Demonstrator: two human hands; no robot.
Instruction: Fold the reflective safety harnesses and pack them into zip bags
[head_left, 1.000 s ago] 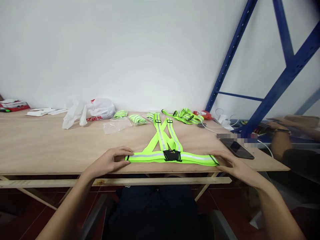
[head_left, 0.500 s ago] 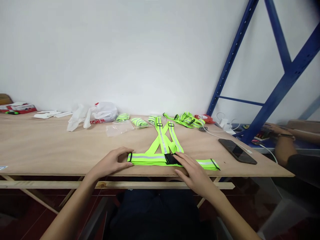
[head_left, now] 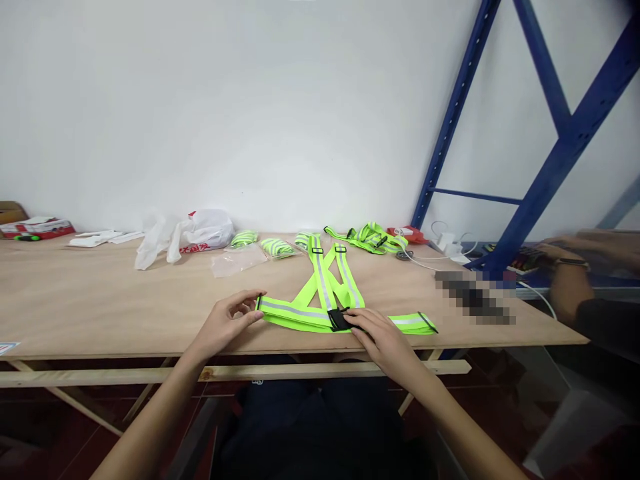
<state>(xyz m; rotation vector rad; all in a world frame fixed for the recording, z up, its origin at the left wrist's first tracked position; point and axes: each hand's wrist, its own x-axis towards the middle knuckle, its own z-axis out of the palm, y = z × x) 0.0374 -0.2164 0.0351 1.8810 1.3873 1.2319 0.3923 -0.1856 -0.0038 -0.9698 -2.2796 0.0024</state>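
Note:
A neon-yellow reflective harness (head_left: 295, 312) with grey stripes lies on the wooden table, its waist belt running along the near edge and two crossed straps reaching away from me. My left hand (head_left: 231, 321) pinches the belt's left end by its black slider, and that end is lifted a little. At the belt's middle sits a black buckle (head_left: 338, 320). Fingers of my right hand (head_left: 383, 337) rest on the buckle's right side and hide part of it and of the belt. The belt's right end lies flat past that hand.
Along the wall are a white plastic bag (head_left: 207, 230), several bagged bands (head_left: 277, 248), a loose heap of neon straps (head_left: 373, 238) and white cables. A blurred dark patch (head_left: 473, 297) lies at right. A blue metal rack (head_left: 530, 180) stands beyond it, with another person's arm (head_left: 570, 287) nearby.
My left hand has closed on the belt's left end and raised it slightly. My right hand stays at the buckle, and the view has shifted a little.

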